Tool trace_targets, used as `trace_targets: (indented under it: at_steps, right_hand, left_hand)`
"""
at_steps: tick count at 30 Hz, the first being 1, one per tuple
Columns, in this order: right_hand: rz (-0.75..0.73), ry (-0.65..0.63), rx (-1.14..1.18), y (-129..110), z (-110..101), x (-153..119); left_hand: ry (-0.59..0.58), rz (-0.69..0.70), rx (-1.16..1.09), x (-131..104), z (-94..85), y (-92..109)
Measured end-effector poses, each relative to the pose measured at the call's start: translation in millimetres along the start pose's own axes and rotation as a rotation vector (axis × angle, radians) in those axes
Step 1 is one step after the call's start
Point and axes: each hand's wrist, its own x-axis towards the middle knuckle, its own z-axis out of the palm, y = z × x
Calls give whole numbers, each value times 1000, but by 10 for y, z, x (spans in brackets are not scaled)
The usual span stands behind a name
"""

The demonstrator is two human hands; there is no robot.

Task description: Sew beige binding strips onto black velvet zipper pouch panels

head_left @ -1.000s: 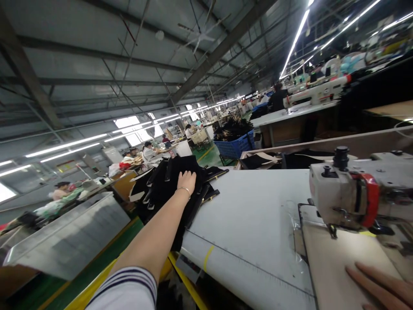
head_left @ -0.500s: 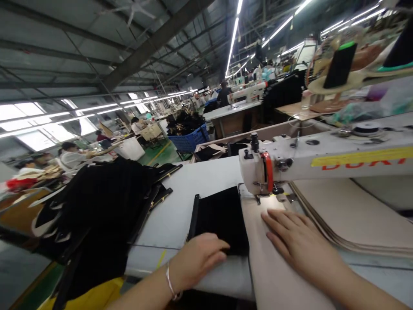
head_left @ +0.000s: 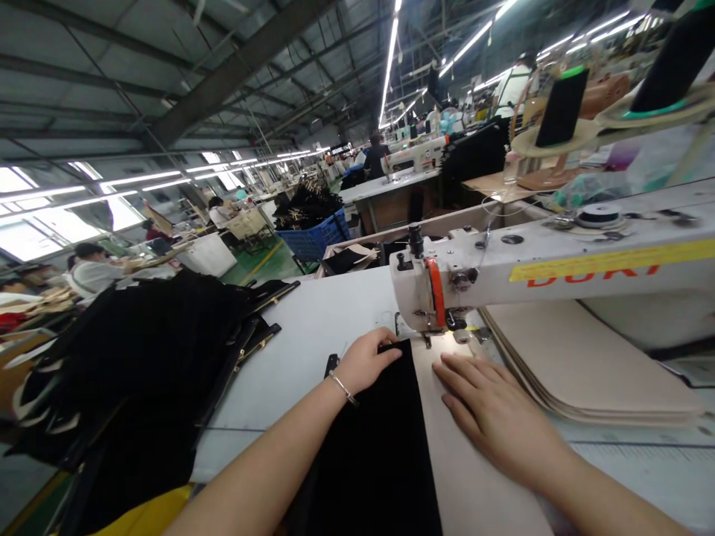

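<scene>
left hand (head_left: 363,362): grip pinching black panel (head_left: 380,447) at far edge | right hand (head_left: 497,406): grip unclosed, flat on beige panel (head_left: 458,461) | sewing machine (head_left: 412,290): just beyond

A blue plastic crate (head_left: 321,237) is holding a heap of black pieces (head_left: 307,202) above the green floor (head_left: 258,262). Beyond it, a white sewing machine (head_left: 418,155) is standing on a table (head_left: 360,193) near a dark-clothed person (head_left: 375,158). Fluorescent tubes (head_left: 389,67) are glowing overhead, and windows (head_left: 121,211) are shining.
</scene>
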Motion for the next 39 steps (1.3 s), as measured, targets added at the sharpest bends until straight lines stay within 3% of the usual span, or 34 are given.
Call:
trace_targets:
  at_steps: [4,8,17,34,39]
  right_hand:
    - [7,2,0,4,16,10]
    - [-14,-3,-23,10,-3,6]
    - [9,-20,-44,-4,-14,20]
    - [8,-16,-42,-5,-14,44]
    - [-16,10,-37,-6,-39,46]
  left_hand:
    - [-25,30,-159,-93,157,241]
    - [71,-58,5,65,293,364]
    - [50,-80,90,272,340,324]
    - [135,-123,182,286,445,350]
    - [105,-113,182,251,354,447]
